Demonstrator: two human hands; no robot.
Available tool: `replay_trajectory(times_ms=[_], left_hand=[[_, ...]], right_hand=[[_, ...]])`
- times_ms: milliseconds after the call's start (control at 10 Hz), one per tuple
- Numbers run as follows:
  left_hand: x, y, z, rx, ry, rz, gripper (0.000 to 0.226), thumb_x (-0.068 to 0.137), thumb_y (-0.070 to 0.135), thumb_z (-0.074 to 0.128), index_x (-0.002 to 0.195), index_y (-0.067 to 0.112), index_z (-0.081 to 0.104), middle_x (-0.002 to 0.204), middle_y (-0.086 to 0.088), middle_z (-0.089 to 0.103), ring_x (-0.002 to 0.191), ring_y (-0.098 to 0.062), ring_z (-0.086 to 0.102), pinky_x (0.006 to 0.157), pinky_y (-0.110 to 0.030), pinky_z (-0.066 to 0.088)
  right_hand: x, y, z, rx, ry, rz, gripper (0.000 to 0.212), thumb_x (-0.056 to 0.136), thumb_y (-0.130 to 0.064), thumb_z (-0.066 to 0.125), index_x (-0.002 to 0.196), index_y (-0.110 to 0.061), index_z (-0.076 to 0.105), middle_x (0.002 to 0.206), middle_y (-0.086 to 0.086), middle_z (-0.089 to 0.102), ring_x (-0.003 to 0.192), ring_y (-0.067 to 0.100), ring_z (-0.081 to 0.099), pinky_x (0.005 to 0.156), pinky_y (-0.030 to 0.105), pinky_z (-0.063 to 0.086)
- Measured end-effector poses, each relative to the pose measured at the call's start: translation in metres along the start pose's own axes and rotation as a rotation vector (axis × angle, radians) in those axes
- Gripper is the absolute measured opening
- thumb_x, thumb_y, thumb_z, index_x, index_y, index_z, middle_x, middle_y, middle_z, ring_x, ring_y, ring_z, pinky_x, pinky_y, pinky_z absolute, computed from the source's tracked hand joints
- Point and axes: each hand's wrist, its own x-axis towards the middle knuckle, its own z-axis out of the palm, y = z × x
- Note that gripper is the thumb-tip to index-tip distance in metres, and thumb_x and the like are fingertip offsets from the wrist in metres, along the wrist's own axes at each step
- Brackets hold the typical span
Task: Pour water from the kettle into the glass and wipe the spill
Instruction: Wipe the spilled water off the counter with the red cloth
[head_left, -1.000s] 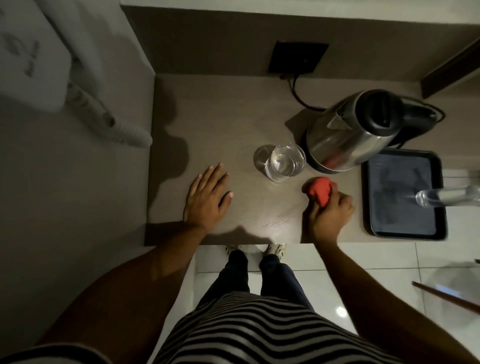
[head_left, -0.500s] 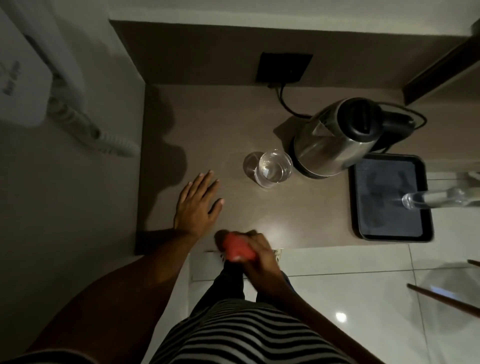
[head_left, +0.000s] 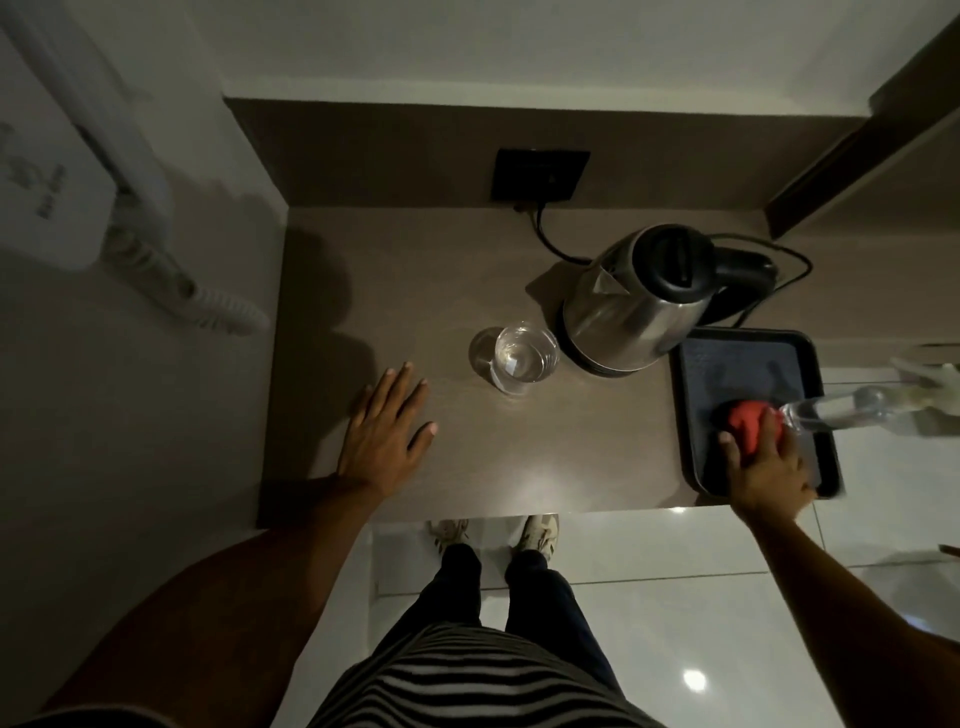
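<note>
Gripping a bunched red cloth, the right hand presses it onto the floor of the black tray at the counter's right end. The fingers are curled over the cloth from above, which suits pushing it flat against a surface rather than carrying it. Whether the tray is wet cannot be told in this dim light.

The left hand lies open and flat on the brown counter, palm down, fingers spread, holding nothing. It sits well apart from the cloth, to the left of the glass; this reads as a brace for the body while the other arm reaches out to the side.

The glass stands upright near the counter's middle, with clear water visible inside. The steel kettle stands upright just beside it on the right, lid closed, spout turned toward the glass, black handle pointing away. Its cord runs back to the dark wall socket. That placement is consistent with pouring finished and the kettle set back down.

A clear bottle lies across the tray's right edge, its near end just beside the cloth, so it may be bumped.

No spill is discernible on the counter. Judgement: pouring complete, wiping in its closing stage.
</note>
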Motion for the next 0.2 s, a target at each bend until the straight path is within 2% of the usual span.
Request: replay_trajectory(times_ms=[100,200], left_hand=[[-0.002,0.005,-0.004,0.004,-0.054,-0.011,0.07,0.094,0.056,0.022,0.152,0.018,0.032,0.165,-0.007,0.018,0.152,-0.027,0.017,0.12,-0.048,0.016],[-0.002,0.014,-0.013,-0.081,-0.097,-0.044,0.08,0.09,0.064,0.011,0.156,0.019,0.02,0.167,-0.007,0.007,0.154,-0.027,0.004,0.121,-0.048,0.006]], right_hand=[[0.008,0.0,-0.005,0.021,-0.072,0.067,0.086,0.081,-0.076,0.018,0.153,-0.029,0.011,0.162,0.014,0.014,0.142,0.046,0.019,0.11,0.07,0.012],[-0.006,-0.015,-0.013,0.05,0.034,0.045,0.084,0.082,-0.079,0.018,0.152,-0.031,0.016,0.162,0.01,0.016,0.143,0.042,0.017,0.109,0.072,0.009]])
